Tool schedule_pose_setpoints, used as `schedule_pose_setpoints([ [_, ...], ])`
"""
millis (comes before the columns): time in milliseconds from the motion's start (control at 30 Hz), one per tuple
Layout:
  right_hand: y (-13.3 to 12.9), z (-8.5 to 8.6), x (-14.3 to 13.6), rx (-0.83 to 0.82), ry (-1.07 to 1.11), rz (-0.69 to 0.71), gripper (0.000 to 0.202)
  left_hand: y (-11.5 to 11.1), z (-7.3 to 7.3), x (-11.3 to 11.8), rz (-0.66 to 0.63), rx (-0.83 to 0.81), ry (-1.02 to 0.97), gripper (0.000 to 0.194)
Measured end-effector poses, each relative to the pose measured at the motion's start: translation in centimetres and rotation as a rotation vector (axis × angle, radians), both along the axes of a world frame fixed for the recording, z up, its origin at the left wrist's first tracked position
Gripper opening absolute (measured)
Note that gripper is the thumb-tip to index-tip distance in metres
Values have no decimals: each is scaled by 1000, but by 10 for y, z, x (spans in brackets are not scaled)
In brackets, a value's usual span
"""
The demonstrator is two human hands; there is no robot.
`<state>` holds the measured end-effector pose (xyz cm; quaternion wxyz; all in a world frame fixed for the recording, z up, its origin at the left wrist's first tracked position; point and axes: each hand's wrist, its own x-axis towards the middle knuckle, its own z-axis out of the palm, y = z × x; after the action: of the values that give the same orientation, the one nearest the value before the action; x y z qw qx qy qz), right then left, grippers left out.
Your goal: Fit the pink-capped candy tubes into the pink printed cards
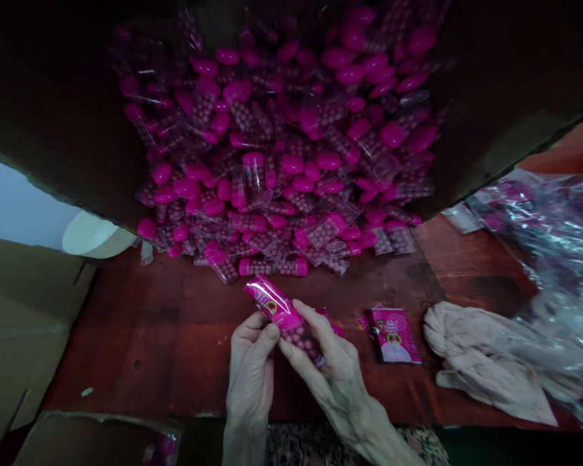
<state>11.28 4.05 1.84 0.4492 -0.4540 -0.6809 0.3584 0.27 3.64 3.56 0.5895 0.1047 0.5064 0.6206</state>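
Between my hands, above the near part of the table, is a clear tube of round pink candies [298, 338]. A glossy pink printed sleeve [274, 303] covers its far end, which points up and to the left. My right hand [333, 362] is wrapped around the candy-filled lower part. My left hand [255, 356] pinches the tube at the sleeve's lower edge, thumb on top. Partly hidden behind my right hand lies a pink printed piece [331, 320]. To the right is a stack of flat pink printed sleeves [396, 335].
A large open carton [486, 97] holds a heap of pink-capped candy tubes [291, 165], spilling towards me. Right are a pale cloth [486, 356] and clear plastic bags [563, 259]. Left stand a cardboard box [24, 323] and a white bowl [97, 234]. Another box [97, 440] sits below the table edge.
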Motion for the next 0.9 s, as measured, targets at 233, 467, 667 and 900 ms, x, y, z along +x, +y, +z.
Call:
schedule_pose_setpoints([
  [233, -8, -5, -8, 39, 21, -96, 49, -3, 4, 6, 22, -69, -40, 11],
  [467, -11, -3, -9, -87, 146, -149, 37, -7, 7, 5, 58, -41, -72, 11],
  [667, -3, 1, -5, -109, 149, -65, 28, -8, 3, -7, 100, 38, -19, 17],
  [900, -5, 3, -7, -379, 301, 74, 28, -7, 6, -11, 166, 30, 101, 19],
])
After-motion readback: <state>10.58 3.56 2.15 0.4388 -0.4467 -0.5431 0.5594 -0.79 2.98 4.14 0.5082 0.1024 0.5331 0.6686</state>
